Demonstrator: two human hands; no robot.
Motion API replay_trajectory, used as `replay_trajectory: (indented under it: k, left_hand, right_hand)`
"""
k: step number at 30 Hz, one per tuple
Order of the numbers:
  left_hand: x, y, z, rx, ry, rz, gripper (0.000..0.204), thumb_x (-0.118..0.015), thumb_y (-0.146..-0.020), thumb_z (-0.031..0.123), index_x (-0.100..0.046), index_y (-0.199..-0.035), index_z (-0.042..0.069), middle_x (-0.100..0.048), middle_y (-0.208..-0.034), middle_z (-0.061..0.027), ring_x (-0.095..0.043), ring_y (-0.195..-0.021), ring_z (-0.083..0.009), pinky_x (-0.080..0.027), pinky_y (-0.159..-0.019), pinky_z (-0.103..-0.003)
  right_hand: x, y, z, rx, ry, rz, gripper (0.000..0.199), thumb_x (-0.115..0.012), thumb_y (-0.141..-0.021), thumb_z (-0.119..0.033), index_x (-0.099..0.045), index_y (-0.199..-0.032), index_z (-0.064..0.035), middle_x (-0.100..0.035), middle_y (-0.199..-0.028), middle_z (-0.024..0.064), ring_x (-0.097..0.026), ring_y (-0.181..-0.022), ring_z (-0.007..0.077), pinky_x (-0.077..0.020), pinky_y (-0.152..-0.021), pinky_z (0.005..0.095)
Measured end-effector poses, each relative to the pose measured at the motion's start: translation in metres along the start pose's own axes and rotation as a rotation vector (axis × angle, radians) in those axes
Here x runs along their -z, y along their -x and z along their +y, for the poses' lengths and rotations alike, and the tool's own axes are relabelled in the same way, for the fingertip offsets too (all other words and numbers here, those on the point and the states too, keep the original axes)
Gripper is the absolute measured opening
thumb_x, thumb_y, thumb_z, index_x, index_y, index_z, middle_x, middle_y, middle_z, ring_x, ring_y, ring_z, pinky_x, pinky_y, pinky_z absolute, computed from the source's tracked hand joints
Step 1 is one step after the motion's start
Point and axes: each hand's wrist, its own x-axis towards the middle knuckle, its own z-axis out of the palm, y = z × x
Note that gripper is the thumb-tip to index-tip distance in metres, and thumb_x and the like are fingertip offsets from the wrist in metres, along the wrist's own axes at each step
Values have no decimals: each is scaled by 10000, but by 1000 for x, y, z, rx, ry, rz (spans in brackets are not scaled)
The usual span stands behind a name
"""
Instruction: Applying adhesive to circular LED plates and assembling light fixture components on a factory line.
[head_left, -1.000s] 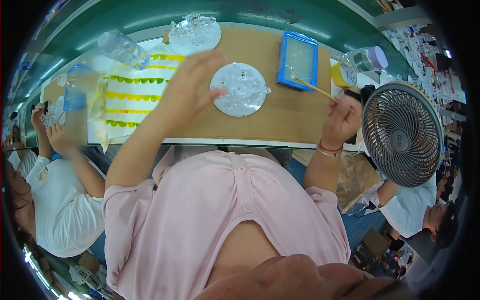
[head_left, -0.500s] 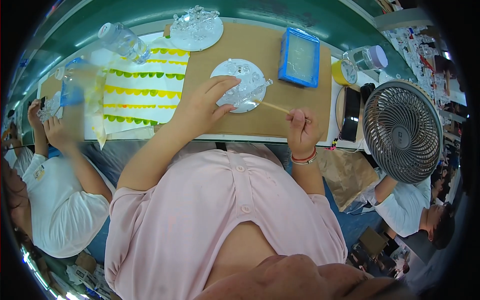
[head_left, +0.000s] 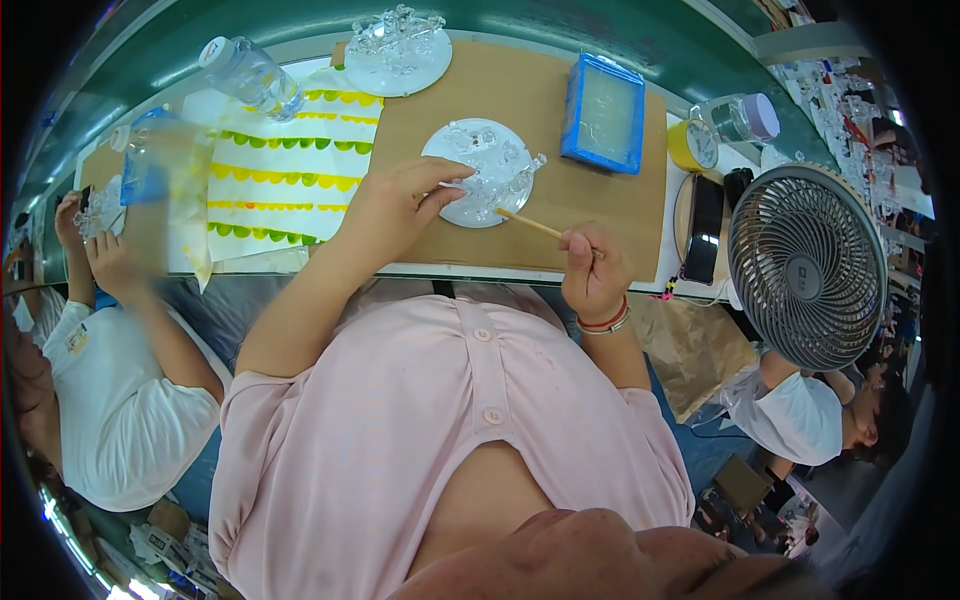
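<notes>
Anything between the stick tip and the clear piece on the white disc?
Nothing visible. The right hand holds the wooden stick, tip at the clear piece on the white disc. The left hand steadies it from the other side.

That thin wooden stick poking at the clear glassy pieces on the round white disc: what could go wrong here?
The thin wooden stick in the right hand might push too hard and knock the small clear glassy pieces off the round white disc, which only the left hand steadies. They look delicate and could chip or snap. The grey table fan stands close by the right hand's elbow room; a sudden pull back might bump it.
</notes>
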Motion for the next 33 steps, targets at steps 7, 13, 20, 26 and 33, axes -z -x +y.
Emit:
replay_trajectory:
  k: [7, 13, 20, 26, 33]
  left_hand:
    - [-7, 1, 4, 38, 75, 30, 153, -707, -801, 44, -706, -954, 53, -710, -913, -79, -666, -801, -181, -518, -679, -271]
    - [-8, 2, 3, 45, 89, 32, 137, -708, -796, 34, -708, -933, 52, -711, -909, -71, -658, -782, -170, -512, -665, -268]
    - [-23, 0, 3, 47, 172, 40, 128, -708, -794, 10, -701, -921, 30, -706, -886, -77, -656, -772, -154, -515, -663, -261]
    - [-29, -1, 3, -24, 162, 80, 126, -708, -791, -11, -699, -913, 20, -703, -885, -86, -661, -767, -144, -529, -656, -250]
    - [-35, -1, 7, -18, 153, 91, 126, -713, -790, -1, -700, -914, 22, -703, -878, -83, -668, -754, -144, -538, -649, -244]
  right_hand:
    - [1, -17, 31, -170, 27, 165, 131, -574, -931, -129, -575, -842, -34, -607, -675, 79, -583, -554, 212, -443, -517, 297]
    - [10, -8, 19, -84, 83, 97, 143, -572, -936, -132, -569, -835, -31, -603, -661, 76, -586, -559, 211, -447, -524, 288]
    - [7, -7, 32, -93, 66, 139, 199, -503, -982, -145, -568, -869, 4, -616, -701, 69, -551, -600, 94, -431, -537, 223]
    - [16, 13, 9, 69, 149, 30, 64, -578, -887, -47, -571, -831, -16, -600, -690, 110, -583, -568, 268, -453, -521, 328]
    - [9, 8, -2, 43, 180, 41, 156, -500, -947, -86, -560, -822, -15, -629, -688, 95, -607, -582, 208, -455, -543, 278]
